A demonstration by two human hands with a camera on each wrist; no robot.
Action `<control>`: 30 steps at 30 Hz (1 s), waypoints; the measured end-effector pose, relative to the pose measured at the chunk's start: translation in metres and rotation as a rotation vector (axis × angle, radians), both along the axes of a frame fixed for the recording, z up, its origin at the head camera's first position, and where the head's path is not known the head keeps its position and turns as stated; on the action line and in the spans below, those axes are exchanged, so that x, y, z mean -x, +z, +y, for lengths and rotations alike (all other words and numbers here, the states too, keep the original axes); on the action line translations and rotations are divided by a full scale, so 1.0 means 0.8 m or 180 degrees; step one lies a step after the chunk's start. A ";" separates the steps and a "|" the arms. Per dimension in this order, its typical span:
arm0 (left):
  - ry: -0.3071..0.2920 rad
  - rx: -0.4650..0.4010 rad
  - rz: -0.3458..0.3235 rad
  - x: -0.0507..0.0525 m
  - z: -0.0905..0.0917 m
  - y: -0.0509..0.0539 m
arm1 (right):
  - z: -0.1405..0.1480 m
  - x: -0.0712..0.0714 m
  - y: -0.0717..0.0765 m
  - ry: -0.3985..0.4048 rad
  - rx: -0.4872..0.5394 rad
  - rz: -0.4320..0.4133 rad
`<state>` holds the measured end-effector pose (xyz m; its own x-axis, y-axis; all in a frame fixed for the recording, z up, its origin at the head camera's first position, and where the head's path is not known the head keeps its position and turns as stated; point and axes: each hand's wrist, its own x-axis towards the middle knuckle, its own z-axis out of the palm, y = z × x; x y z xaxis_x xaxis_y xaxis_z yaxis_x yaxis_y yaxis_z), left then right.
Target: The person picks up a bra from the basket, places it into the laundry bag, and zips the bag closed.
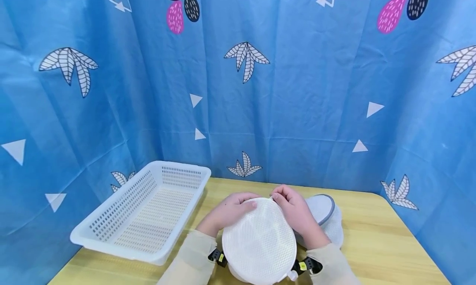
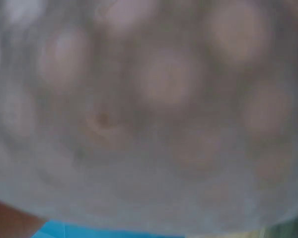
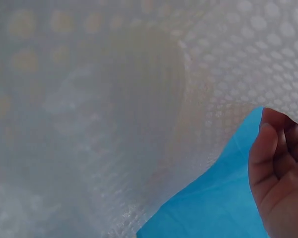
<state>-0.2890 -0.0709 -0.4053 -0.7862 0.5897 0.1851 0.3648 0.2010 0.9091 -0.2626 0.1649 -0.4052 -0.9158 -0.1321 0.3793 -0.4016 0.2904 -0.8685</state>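
Observation:
A round white mesh laundry bag stands near the table's front edge, its flat top tilted toward me. My left hand grips its upper left rim, thumb over the top. At the upper right edge, the thumb and forefinger of my right hand pinch the rim; whatever small part lies between them is too hidden to tell. White mesh fills most of the left wrist view, blurred, with a bit of skin at the corner. In the right wrist view the mesh hangs close, and curled fingers hold its edge.
A second mesh bag with grey trim lies behind my right forearm. On the left stands a white perforated plastic basket. A blue patterned curtain hangs behind and beside the wooden table.

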 end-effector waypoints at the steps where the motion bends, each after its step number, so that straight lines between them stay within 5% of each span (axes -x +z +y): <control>1: 0.0008 -0.0005 -0.0012 -0.001 0.000 -0.001 | -0.001 0.000 0.000 0.0035 0.0012 -0.0003; 15: 0.0116 0.0022 0.0027 -0.001 -0.003 0.003 | -0.004 0.000 0.010 0.0208 -0.0085 0.0025; 30: 0.0460 -0.0070 0.0031 0.007 -0.005 -0.003 | 0.008 -0.005 0.007 -0.0034 -0.0354 0.0275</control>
